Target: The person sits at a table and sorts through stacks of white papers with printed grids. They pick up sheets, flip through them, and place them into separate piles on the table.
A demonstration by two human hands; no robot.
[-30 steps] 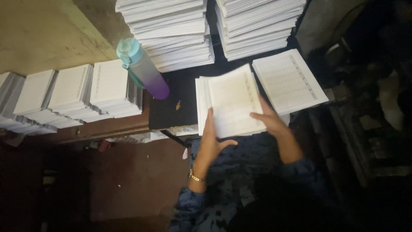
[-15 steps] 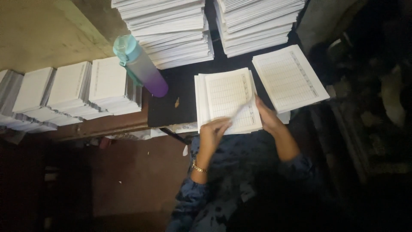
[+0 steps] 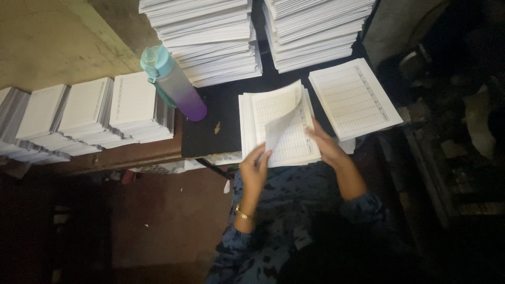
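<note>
**A:** So, what sits lowest in the frame, nearest the camera?

**B:** A person's dark blue patterned sleeves (image 3: 294, 221) fill the lower centre. The left hand (image 3: 255, 169), with a gold bracelet (image 3: 243, 213) at the wrist, is closed on the lower edge of a lifted sheet (image 3: 284, 123), fingers pinching the paper. The right hand (image 3: 325, 143) lies just right of it, fingers spread flat on the pile below, not gripping.

**A:** And where is that sheet?

**B:** Centre of the frame. It curls upward off a small stack of ruled forms (image 3: 263, 110) lying on a black tabletop (image 3: 221, 113). The sheet is bent over, its underside showing.

**A:** What lies beside it?

**B:** To the right, just beside it, a second flat stack of ruled forms (image 3: 355, 97), tilted slightly. To the left, a water bottle (image 3: 173, 84) with a teal cap and a body fading to purple lies at a slant by the table's left edge.

**A:** Further away?

**B:** At the left edge, a row of low white paper stacks (image 3: 89, 113) on a wooden surface (image 3: 137, 155). Along the top, two tall piles of white paper (image 3: 210, 37) side by side, cut off by the frame. The lower left and right sides are too dark to make out.
</note>
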